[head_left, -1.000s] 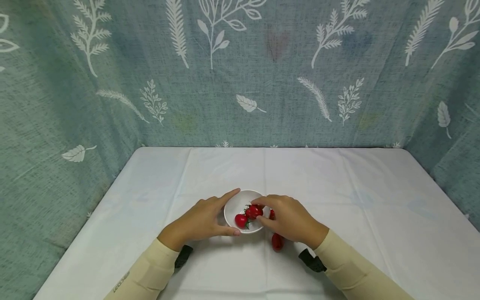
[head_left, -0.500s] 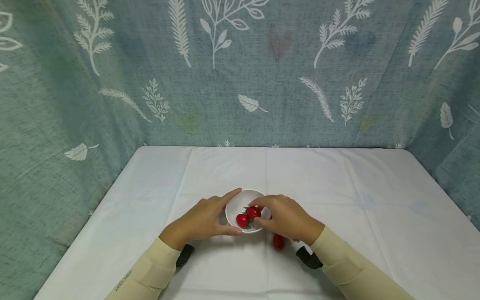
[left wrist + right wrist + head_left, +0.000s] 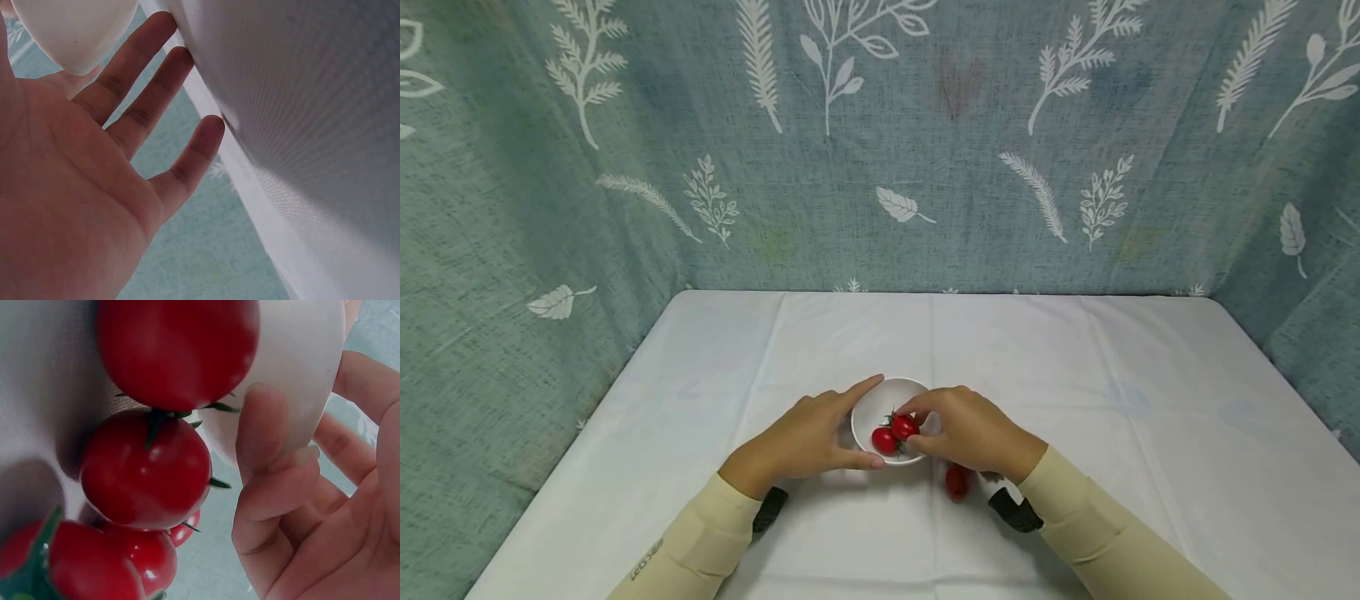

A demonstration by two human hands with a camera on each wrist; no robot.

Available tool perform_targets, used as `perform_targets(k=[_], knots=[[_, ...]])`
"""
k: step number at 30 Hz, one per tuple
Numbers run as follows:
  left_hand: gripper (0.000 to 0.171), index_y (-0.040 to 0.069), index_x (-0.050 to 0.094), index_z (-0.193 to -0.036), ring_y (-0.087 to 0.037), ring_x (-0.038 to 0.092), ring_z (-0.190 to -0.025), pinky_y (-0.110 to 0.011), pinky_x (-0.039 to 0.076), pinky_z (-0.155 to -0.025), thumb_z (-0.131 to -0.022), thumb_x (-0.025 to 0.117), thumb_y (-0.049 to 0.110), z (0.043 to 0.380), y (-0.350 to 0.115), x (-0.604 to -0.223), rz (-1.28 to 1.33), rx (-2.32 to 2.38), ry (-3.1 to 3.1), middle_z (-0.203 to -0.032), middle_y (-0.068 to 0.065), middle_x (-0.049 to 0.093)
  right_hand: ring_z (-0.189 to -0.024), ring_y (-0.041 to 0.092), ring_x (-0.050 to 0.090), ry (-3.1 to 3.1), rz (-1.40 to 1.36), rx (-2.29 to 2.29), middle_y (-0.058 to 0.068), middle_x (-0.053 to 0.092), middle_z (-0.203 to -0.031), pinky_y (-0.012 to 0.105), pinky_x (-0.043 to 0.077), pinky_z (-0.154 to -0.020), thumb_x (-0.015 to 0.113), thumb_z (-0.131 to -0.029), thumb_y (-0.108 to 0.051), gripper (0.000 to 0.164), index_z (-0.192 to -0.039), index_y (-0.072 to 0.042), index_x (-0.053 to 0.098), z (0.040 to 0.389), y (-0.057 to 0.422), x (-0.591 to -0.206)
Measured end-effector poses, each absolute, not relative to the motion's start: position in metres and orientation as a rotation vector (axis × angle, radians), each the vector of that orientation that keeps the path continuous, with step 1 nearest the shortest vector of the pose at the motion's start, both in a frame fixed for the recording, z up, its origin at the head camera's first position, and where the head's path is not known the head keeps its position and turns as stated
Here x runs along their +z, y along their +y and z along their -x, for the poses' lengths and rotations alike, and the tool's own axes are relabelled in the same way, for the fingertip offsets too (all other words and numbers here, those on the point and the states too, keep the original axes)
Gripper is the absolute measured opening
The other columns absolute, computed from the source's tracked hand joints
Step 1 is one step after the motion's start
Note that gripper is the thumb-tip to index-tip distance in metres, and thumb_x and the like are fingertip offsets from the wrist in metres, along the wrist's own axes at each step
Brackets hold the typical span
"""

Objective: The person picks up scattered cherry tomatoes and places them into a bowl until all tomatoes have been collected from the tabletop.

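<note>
A white bowl (image 3: 868, 408) stands on the table in front of me. My left hand (image 3: 797, 437) spans it from the left, index finger at the far rim and thumb at the near rim. In the left wrist view its other fingers (image 3: 147, 119) stretch out below the bowl. Over the bowl's right side, my right hand (image 3: 981, 429) pinches a red cherry tomato (image 3: 905, 427) between thumb and index finger. Another cherry tomato (image 3: 883, 440) lies in the bowl right beside it. Near my right wrist, several cherry tomatoes (image 3: 147, 469) with green stems lie on the tablecloth.
One loose tomato (image 3: 957, 482) shows below my right hand in the head view; the hand hides the others. A white cloth (image 3: 1075, 350) covers the table. A green-blue curtain (image 3: 820, 208) with white leaf prints hangs behind and at both sides.
My right hand has moved slightly left with the cherry tomato, closer to the one in the bowl. A tomato seen beside the bowl is now covered by the hand. The left hand stays at the bowl.
</note>
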State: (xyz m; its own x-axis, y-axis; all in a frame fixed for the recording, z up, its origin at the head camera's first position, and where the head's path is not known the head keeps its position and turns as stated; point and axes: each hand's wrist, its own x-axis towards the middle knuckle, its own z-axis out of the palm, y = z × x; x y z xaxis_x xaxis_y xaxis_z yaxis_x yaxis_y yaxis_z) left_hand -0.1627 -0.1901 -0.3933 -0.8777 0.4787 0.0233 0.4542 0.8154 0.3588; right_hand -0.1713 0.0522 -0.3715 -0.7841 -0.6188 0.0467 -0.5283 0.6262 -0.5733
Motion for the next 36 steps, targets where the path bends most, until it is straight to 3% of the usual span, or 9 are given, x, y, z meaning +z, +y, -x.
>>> perform_targets(k=[12, 22, 33, 36], knots=[[0.102, 0.040, 0.018, -0.145, -0.006, 0.055, -0.095, -0.042, 0.039, -0.093, -0.060, 0.063, 0.075, 0.162, -0.189, -0.392, -0.766, 0.561, 2.929, -0.110, 0.009, 0.061, -0.079, 0.010, 0.056, 2.701, 0.963, -0.823, -0.013, 0.066, -0.103, 0.022, 0.044, -0.071, 0.069, -0.080, -0.028, 0.035, -0.115, -0.022, 0.066, 0.172, 0.053, -0.371], [0.104, 0.040, 0.019, -0.145, -0.008, 0.055, -0.099, -0.043, 0.038, -0.093, -0.058, 0.059, 0.080, 0.163, -0.189, -0.393, -0.764, 0.554, 2.936, -0.114, 0.007, 0.061, -0.058, 0.001, 0.052, 2.718, 0.941, -0.852, -0.007, 0.067, -0.097, 0.020, 0.045, -0.060, 0.067, -0.082, -0.028, 0.032, -0.113, -0.018, 0.066, 0.169, 0.056, -0.373], [0.103, 0.039, 0.021, -0.145, -0.011, 0.056, -0.101, -0.044, 0.040, -0.093, -0.059, 0.065, 0.074, 0.162, -0.189, -0.392, -0.741, 0.587, 2.918, -0.115, 0.006, 0.060, -0.088, 0.008, 0.060, 2.909, 0.895, -0.925, -0.008, 0.067, -0.102, 0.026, 0.050, -0.077, 0.068, -0.082, -0.028, 0.029, -0.111, -0.022, 0.067, 0.169, 0.069, -0.369], [0.103, 0.041, 0.019, -0.145, -0.011, 0.055, -0.102, -0.044, 0.039, -0.095, -0.059, 0.065, 0.074, 0.162, -0.189, -0.392, -0.738, 0.588, 2.916, -0.116, 0.007, 0.060, -0.079, 0.009, 0.061, 2.933, 0.876, -0.969, -0.007, 0.066, -0.104, 0.025, 0.051, -0.071, 0.068, -0.082, -0.026, 0.028, -0.110, -0.022, 0.067, 0.172, 0.073, -0.368]])
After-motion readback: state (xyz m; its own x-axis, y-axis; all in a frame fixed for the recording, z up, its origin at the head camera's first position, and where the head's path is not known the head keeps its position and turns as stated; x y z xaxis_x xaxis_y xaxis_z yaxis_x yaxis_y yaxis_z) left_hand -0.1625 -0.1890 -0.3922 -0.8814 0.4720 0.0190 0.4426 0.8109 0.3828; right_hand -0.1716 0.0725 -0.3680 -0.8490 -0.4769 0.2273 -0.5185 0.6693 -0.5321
